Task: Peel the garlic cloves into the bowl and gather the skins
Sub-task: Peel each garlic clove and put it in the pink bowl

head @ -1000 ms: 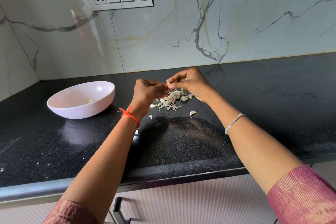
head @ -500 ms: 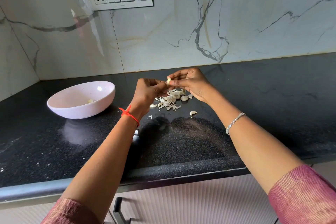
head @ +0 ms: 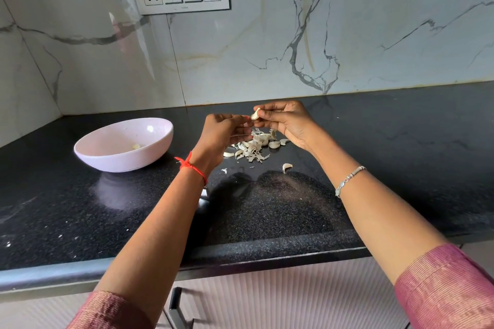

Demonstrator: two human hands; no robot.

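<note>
Mid-peel, it seems: above the skins [head: 254,147] on the counter [head: 387,147], the right hand [head: 290,123] holds a clove [head: 255,115] in a tight pinch grip while the left hand [head: 224,133] picks at it with curled fingers; next, the bared clove likely goes left into the bowl [head: 120,160]

bowl [head: 125,147] left of skins [head: 252,148] on counter [head: 401,168]

Forearms extended forward, converging. Right hand [head: 290,123] — thumb and forefinger pinch a garlic clove [head: 255,115]. Left hand [head: 224,132] — fingers curled, fingertips pinching the same clove.
</note>
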